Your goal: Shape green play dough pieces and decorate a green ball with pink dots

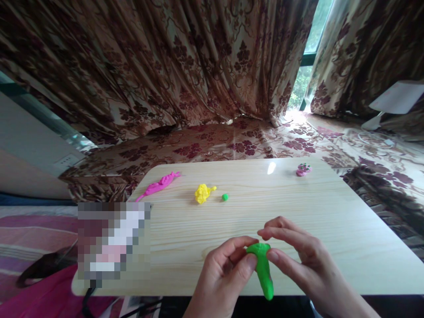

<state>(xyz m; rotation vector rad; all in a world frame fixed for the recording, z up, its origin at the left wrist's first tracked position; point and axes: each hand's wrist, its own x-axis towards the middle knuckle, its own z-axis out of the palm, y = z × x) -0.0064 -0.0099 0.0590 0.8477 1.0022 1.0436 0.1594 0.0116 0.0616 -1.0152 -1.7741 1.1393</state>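
While the left hand (225, 270) pinches the green piece (264, 267) between thumb and fingers, the right hand (303, 252) is positioned at the opposite side with its thumb and fingers apart. The green piece is located above the near edge of the tabletop (179, 238), right of centre. It consists of a wide, flattened head at the far end and a tapered stem pointing toward the near side. The left thumb bears on the left part of the head. The right thumb tip lies at the right edge of the head; whether it makes contact cannot be told. The right fingers arch above the far end of the piece.

Beyond the hands, the green ball (225, 197) rests on the tabletop. Just to its left is the yellow piece (202, 193), a lumpy body with a short stalk directed right. The long magenta piece (161, 184) lies obliquely at the far left, near the edge. The small pink piece (303, 170), topped with green bits, is at the far right. A pixelated area (115, 238) covers the near left corner region; its contents cannot be identified. Behind the tabletop, a cloth-covered ledge (245, 146) carries the white lamp (397, 98) at right. Patterned curtains (215, 66) hang above the ledge.
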